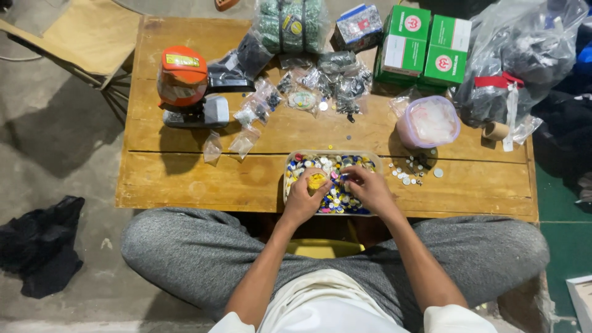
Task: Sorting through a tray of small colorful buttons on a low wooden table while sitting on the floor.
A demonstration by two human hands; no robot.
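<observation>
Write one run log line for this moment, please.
left hand: holds round yellow piece | right hand: in clear plastic tray of colourful buttons

Both forearms are reaching forward from the crossed legs, converging ahead of the lap. The left hand [303, 198] is curling palm-down, fingers bent inward. The right hand [368, 189] is angling toward it, fingers pinching together; the two hands are lying near each other.

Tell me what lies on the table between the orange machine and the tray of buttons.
In the head view, small clear plastic bags lie between the orange machine and the tray of buttons.
</observation>
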